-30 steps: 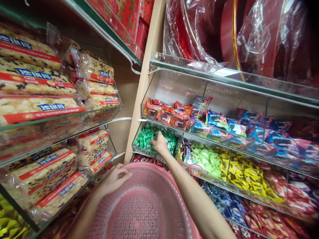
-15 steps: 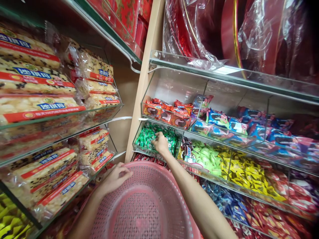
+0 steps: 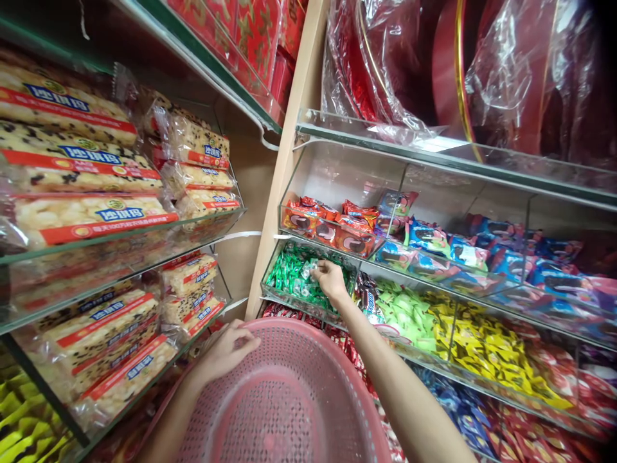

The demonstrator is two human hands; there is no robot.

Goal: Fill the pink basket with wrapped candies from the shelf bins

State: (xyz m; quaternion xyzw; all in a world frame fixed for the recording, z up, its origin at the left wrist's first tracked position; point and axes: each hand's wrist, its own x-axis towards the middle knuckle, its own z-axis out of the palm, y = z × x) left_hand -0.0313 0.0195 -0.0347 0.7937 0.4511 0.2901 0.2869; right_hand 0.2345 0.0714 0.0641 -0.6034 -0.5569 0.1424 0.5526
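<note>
A pink perforated plastic basket (image 3: 337,366) is in front of me with nothing in it that I can see. My left hand (image 3: 226,350) is closed on its left rim, the thumb on the inner side. Above the compartment of green-wrapped candies (image 3: 284,276), my right hand (image 3: 331,283) pinches a small wrapped candy (image 3: 311,269) with a pale, clear-looking wrapper. The thumb and index finger are pressed together on it, and the other fingers are curled. Part of the green candies is hidden behind this hand.
Glass shelves (image 3: 434,151) rise in tiers ahead, with red and blue packets (image 3: 429,235), yellow candies (image 3: 496,341) and lime-green ones (image 3: 405,312) in compartments. Packaged cereal bars (image 3: 91,161) are stacked on the left. A wooden post (image 3: 277,218) divides the two units.
My right hand has drawn back slightly to the right and now shows a candy between its fingertips. My left hand stays on the basket rim. The view has shifted a little.
</note>
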